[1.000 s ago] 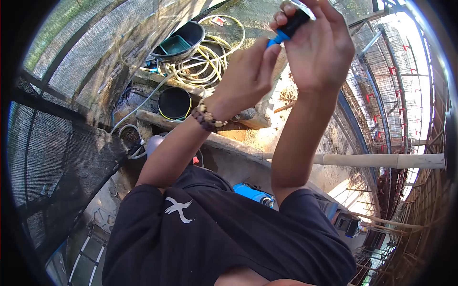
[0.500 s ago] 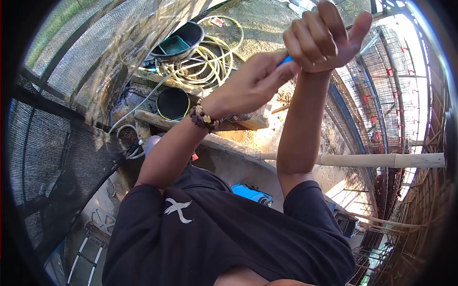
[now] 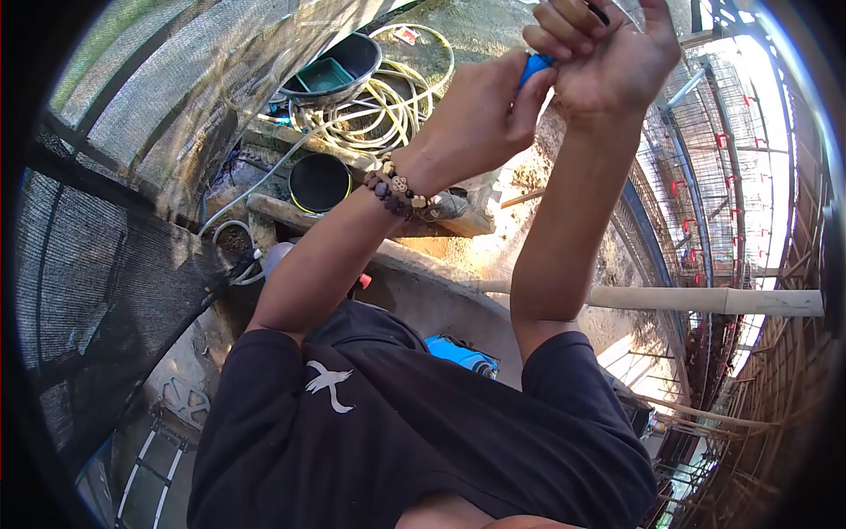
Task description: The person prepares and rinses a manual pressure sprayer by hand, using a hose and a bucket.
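My left hand (image 3: 480, 119), with a beaded bracelet (image 3: 398, 189) at its wrist, is wrapped round a small blue object (image 3: 535, 67). Only a short blue part shows beyond the thumb, and its kind is hidden by the fingers. Right beside it is my right hand (image 3: 612, 79), palm toward me and fingers curled, at the top of the view. A small dark piece (image 3: 599, 13) shows at those fingertips; I cannot tell what it is. Both hands are raised well out in front of my body.
Below stand a black basin (image 3: 357, 62) with a green tray (image 3: 322, 77) in it, a coiled hose (image 3: 388, 110) and a black bucket (image 3: 319, 183). A bamboo pole (image 3: 705, 301) crosses at right, near wire cages (image 3: 718, 176). Dark netting (image 3: 97, 273) hangs at left.
Both hands have moved slightly up. My right hand has shifted right and turned its palm more toward me. More of the blue object now shows.
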`<state>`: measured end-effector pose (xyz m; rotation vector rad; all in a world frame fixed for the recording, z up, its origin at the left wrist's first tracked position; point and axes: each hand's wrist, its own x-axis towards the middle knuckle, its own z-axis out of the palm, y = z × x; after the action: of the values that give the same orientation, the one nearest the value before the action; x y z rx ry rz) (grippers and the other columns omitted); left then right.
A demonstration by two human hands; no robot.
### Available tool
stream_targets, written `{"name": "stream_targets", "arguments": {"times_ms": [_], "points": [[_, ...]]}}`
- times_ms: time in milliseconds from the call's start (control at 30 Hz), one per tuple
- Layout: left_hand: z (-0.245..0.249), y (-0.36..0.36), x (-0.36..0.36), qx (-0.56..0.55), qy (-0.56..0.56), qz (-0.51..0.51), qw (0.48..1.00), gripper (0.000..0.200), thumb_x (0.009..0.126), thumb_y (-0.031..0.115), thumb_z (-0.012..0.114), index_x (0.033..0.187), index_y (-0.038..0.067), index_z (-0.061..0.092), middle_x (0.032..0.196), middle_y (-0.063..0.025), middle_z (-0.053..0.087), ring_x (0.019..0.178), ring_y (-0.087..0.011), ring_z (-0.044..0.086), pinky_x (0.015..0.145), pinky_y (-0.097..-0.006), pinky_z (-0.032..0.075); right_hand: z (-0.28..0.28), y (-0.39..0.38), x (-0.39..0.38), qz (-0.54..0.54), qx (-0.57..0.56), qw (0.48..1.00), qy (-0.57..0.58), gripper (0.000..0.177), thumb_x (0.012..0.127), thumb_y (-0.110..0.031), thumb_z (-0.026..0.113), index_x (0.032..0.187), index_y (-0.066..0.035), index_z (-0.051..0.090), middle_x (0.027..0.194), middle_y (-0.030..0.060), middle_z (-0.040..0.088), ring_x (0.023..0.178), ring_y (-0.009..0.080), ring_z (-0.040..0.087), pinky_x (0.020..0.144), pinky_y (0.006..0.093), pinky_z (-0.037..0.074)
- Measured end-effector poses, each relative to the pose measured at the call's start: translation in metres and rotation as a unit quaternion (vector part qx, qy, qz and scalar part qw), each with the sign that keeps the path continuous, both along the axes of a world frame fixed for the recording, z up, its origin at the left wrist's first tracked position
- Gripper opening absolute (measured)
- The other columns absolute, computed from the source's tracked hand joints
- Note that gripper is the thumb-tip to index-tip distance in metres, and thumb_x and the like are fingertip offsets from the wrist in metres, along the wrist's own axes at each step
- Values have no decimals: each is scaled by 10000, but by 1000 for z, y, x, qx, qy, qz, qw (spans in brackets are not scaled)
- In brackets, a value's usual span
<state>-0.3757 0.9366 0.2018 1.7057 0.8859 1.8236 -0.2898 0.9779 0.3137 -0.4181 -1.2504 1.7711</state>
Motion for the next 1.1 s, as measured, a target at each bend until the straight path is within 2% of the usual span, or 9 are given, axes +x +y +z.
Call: {"name": "stream_targets", "arguments": {"times_ms": [233,367,500,600,633,833,933,1033,1100], "points": [[-3,0,-13,-39,-51,-149,987,418,1003,354,504,730,39,471,544,-11,426,456,-107,388,430,-288,299,-1,19,1,235,44,969,59,617,926,-695,342,802,-97,431,498,-56,236,403,89,230,394,257,235],[-2,-3,-15,-50,-107,-326,938,427,1016,403,488,734,84,445,552,64,390,464,-26,345,408,-241,262,-4,40,-6,505,116,846,122,669,951,-694,239,980,-55,436,476,-58,249,345,73,221,335,240,259],[-1,0,-15,-60,-98,-212,971,425,1016,377,495,735,59,458,531,58,368,455,-40,344,415,-258,252,-9,34,-5,350,18,927,137,708,964,-639,314,1159,25,463,565,-6,412,446,118,376,464,290,377],[-1,9,-9,-25,-25,-22,999,396,1010,317,508,744,26,477,518,13,388,443,-78,361,427,-287,265,3,3,-14,-77,56,995,17,641,953,-586,386,1143,17,491,678,48,488,610,180,489,627,335,435],[-1,9,-6,-29,-19,8,999,378,1005,289,515,748,14,483,511,-13,403,437,-98,375,432,-300,276,7,6,-3,-59,75,995,-8,591,917,-537,474,1132,12,511,744,74,513,714,217,523,710,352,437],[-4,12,6,-7,-4,112,994,231,957,140,541,809,-27,484,540,-185,501,477,-329,519,466,-406,358,14,-28,-25,-167,117,974,-95,478,865,-461,594,1059,-29,526,728,3,472,666,132,496,638,312,427],[-9,17,9,11,27,147,989,196,936,108,546,844,-42,459,556,-224,517,525,-403,549,476,-449,378,-3,6,-40,-301,104,944,-83,318,862,-385,618,943,-90,531,611,-71,363,460,52,338,432,216,292],[-12,20,11,-4,42,145,989,195,922,98,550,856,-49,440,553,-238,514,530,-417,554,474,-467,384,-4,33,-13,35,-106,990,86,298,874,-398,597,810,-122,505,547,-87,303,395,44,265,367,214,228],[-12,21,10,-19,48,133,990,198,919,97,553,856,-50,437,547,-239,511,524,-416,554,472,-468,384,-6,36,-13,35,-95,992,78,335,884,-430,569,755,-130,491,526,-89,277,381,47,246,355,222,214]]}}
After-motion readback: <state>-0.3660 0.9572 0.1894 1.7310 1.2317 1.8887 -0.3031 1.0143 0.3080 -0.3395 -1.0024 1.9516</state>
